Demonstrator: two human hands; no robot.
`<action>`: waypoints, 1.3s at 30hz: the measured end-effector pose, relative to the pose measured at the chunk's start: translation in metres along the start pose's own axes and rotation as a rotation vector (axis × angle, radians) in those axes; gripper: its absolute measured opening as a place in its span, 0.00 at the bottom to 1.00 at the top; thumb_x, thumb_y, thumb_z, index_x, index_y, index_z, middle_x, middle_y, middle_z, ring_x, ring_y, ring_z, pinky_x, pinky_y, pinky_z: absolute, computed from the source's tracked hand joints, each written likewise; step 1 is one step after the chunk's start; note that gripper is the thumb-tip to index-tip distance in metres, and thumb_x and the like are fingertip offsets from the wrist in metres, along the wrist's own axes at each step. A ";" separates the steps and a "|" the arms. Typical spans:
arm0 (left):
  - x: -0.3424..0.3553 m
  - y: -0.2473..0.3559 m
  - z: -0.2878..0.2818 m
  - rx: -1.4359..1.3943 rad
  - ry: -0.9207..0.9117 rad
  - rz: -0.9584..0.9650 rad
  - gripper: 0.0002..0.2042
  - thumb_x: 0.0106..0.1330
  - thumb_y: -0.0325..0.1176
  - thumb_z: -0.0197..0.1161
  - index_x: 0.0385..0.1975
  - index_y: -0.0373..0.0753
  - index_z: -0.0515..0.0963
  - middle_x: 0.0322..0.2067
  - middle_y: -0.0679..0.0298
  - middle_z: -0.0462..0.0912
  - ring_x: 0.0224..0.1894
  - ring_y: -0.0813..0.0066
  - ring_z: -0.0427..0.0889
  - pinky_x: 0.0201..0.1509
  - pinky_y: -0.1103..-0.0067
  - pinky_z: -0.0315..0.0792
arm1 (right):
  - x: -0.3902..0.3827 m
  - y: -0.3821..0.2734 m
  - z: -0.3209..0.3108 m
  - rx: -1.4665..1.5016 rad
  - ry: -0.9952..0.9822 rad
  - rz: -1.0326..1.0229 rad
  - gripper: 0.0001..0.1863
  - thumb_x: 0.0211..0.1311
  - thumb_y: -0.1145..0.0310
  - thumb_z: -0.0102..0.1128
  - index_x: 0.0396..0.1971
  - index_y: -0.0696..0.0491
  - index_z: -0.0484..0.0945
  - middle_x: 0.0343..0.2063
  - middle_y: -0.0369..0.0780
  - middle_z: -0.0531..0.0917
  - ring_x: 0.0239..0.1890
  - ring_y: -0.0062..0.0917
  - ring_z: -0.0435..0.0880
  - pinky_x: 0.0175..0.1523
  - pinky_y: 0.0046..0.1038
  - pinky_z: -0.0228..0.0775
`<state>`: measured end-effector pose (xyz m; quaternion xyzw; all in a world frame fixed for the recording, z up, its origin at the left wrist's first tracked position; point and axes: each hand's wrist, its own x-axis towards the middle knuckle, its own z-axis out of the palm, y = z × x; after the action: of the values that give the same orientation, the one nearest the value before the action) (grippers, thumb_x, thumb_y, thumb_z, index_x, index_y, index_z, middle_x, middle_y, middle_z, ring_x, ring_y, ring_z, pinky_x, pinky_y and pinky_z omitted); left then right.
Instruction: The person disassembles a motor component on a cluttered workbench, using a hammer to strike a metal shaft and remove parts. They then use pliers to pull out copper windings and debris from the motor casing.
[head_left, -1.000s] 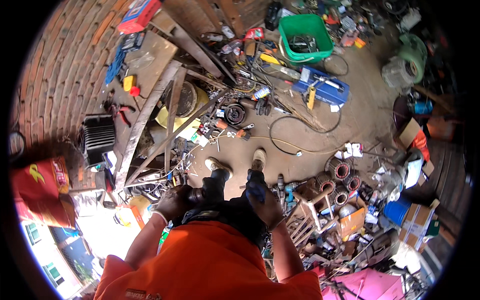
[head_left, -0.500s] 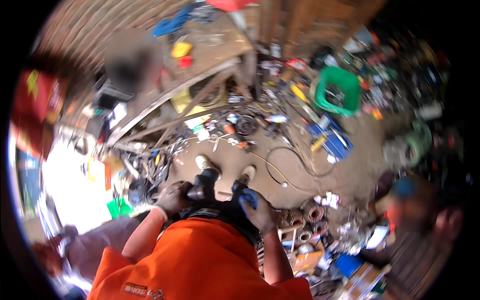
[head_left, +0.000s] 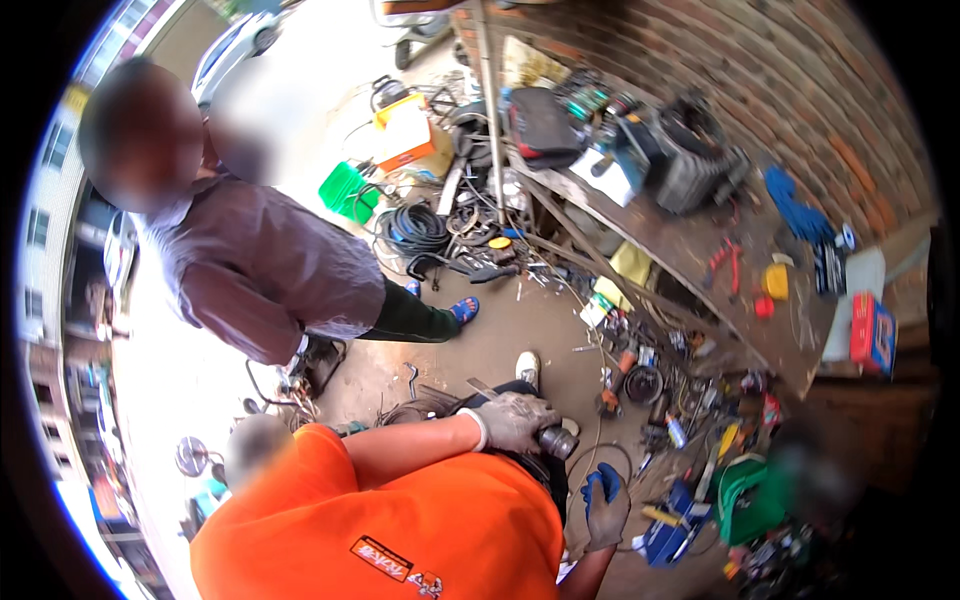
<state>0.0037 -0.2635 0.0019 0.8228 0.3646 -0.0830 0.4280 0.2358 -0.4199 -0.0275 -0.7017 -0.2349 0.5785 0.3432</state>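
Observation:
My left hand (head_left: 517,421), in a grey work glove, is closed around a dark cylindrical metal piece (head_left: 557,441) in front of my waist. The glove hides most of that piece, so its kind does not show. A thin flat strip (head_left: 481,387) shows just beyond the glove. To the right, my right hand (head_left: 606,508) is held low, apart from the left, in a grey glove with blue on the fingers. Its fingers are half bent and apart, with nothing visible between them.
A person in a grey shirt (head_left: 270,255) stands at my left. Ahead on the right, a wooden workbench (head_left: 700,260) bears a motor-like housing (head_left: 690,150) and red-handled pliers (head_left: 722,265). Coiled hose (head_left: 412,232), a green basket (head_left: 750,500) and a blue toolbox (head_left: 672,530) stand on the littered floor.
My view has swung to the left, bringing the standing person and the street into sight. My left hand has come across my front with the dark piece; my right hand stays low.

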 end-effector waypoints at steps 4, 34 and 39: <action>-0.013 -0.009 -0.013 -0.066 0.150 -0.052 0.23 0.50 0.38 0.67 0.48 0.39 0.77 0.42 0.53 0.81 0.49 0.52 0.80 0.56 0.64 0.71 | 0.031 -0.055 0.018 -0.105 -0.120 -0.052 0.17 0.69 0.74 0.53 0.55 0.63 0.72 0.37 0.42 0.82 0.31 0.22 0.82 0.37 0.23 0.74; -0.142 0.042 0.329 -1.486 1.240 -1.560 0.23 0.46 0.47 0.72 0.38 0.37 0.79 0.33 0.55 0.84 0.37 0.59 0.83 0.46 0.68 0.74 | 0.096 -0.164 0.146 -1.448 -1.121 -0.589 0.25 0.59 0.61 0.65 0.54 0.58 0.77 0.41 0.46 0.85 0.41 0.33 0.86 0.48 0.32 0.76; -0.141 0.050 0.339 -1.511 1.337 -1.694 0.24 0.47 0.47 0.72 0.39 0.37 0.80 0.37 0.51 0.85 0.43 0.54 0.84 0.50 0.66 0.74 | 0.105 -0.136 0.221 -1.724 -1.371 -0.846 0.29 0.59 0.51 0.62 0.54 0.57 0.77 0.44 0.47 0.84 0.45 0.39 0.84 0.51 0.38 0.74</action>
<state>-0.0048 -0.6154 -0.1123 -0.2173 0.8600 0.3194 0.3335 0.0532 -0.2087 -0.0141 -0.1108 -0.8973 0.3248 -0.2775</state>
